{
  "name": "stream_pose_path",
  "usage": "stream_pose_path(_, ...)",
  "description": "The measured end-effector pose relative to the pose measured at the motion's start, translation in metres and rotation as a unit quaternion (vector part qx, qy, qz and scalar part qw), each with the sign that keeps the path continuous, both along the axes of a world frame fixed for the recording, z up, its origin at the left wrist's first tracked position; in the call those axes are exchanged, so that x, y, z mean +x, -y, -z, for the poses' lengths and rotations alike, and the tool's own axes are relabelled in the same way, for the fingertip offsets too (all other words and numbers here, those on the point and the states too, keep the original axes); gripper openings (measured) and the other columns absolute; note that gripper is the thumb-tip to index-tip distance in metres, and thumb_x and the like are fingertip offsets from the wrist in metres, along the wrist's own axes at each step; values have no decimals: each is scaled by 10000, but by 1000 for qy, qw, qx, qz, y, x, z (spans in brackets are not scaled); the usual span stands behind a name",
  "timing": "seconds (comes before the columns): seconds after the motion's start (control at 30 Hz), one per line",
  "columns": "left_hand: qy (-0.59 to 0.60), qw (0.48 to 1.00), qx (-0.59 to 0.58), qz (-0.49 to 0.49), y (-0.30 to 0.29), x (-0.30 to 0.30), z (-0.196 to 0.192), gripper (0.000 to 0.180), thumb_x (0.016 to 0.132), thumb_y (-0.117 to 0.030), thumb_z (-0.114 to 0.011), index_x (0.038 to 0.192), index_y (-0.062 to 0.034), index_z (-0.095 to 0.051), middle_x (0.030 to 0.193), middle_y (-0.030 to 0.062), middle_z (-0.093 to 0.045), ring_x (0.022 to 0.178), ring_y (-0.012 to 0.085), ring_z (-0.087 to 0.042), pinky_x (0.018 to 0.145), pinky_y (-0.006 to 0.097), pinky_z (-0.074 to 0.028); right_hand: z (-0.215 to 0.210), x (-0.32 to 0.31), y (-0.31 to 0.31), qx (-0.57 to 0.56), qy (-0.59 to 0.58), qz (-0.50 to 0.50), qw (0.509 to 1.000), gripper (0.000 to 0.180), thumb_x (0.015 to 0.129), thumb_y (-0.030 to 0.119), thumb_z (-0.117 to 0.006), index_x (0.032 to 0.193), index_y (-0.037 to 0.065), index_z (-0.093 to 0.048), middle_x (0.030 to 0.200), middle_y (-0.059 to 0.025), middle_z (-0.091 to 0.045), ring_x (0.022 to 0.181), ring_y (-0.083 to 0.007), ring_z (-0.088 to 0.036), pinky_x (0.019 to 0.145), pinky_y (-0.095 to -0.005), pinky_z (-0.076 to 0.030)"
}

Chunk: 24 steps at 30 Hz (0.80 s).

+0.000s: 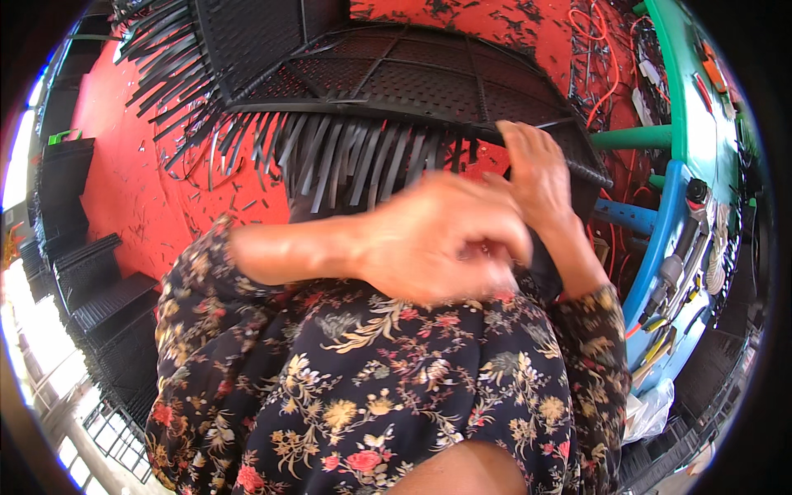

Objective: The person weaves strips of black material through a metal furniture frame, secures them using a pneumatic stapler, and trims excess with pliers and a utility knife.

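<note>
Head view, looking down — black woven piece [412,74] lies across the top middle, just ahead of the lap, its curved face crossed by frame ribs. Left hand [445,239] is in front of the torso, motion-blurred, fingers curled in a loose fist; can't tell if a strip is pinched inside. Right hand [536,169] is at the near rim toward the right end, fingers laid out straight and not wrapped around anything visible; thumb side partly covered by the left hand, and touching or just beside the rim is unclear.

Progress, judged from this view: weave on the main face looks filled in, so that part seems done. Edges look unfinished — a dense row of loose strips [355,157] hangs off the near rim, thinning out near the right hand, and more long ends [169,74] fan out left of the upright panel [252,41]. Those ends look neither tucked nor trimmed. Exact count left: can't tell.

Around: dark offcuts scattered on the red floor [124,181], orange cord [609,87] upper right, green desk [672,49] at the right, blue desk [635,301] nearer with a long grey tool [672,268] on it.
</note>
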<state>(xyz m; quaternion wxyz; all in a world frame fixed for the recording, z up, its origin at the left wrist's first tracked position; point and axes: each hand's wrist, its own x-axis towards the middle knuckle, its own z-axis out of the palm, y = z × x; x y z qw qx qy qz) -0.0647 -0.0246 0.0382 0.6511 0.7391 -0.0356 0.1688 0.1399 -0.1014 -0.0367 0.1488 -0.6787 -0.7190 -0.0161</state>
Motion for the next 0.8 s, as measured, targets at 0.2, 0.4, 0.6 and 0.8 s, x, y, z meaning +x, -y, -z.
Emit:
stream_pose_path(0.2, -142, 810, 464, -329, -112, -55, 89, 253, 817, -113, -616, 1038, 9, -591, 1003, 162, -609, 952, 349, -564, 839, 401, -466, 31, 7, -21, 73, 31, 12, 997, 357, 670, 88, -661, 1019, 57, -592, 861, -83, -529, 830, -284, -529, 711, -371, -476)
stream_pose_path(0.4, -209, 831, 466, -220, -138, -66, 110, 318, 853, -295, -579, 978, -2, -579, 918, 146, -581, 948, 336, -534, 819, 418, -443, 25, 11, -20, 107, 5, -16, 994, 334, 624, 25, -699, 937, 63, -589, 825, -90, -545, 809, -302, -538, 693, -382, -481)
stream_pose_path(0.6, -145, 866, 445, -175, -131, -54, 67, 325, 852, -301, -577, 876, 23, -563, 799, 172, -560, 832, 368, -539, 741, 425, -430, -27, 32, -12, 128, 19, -37, 991, 349, 626, 12, -724, 947, 44, -590, 808, -90, -570, 786, -302, -566, 687, -388, -480)
stream_pose_path(0.8, -163, 916, 330, -159, -119, -48, 24, 308, 856, -275, -596, 812, 29, -574, 711, 182, -528, 705, 372, -532, 640, 406, -409, -78, 44, -7, 55, -21, -2, 998, 476, 644, 45, -735, 1085, 43, -557, 929, -130, -627, 916, -325, -595, 769, -410, -490)
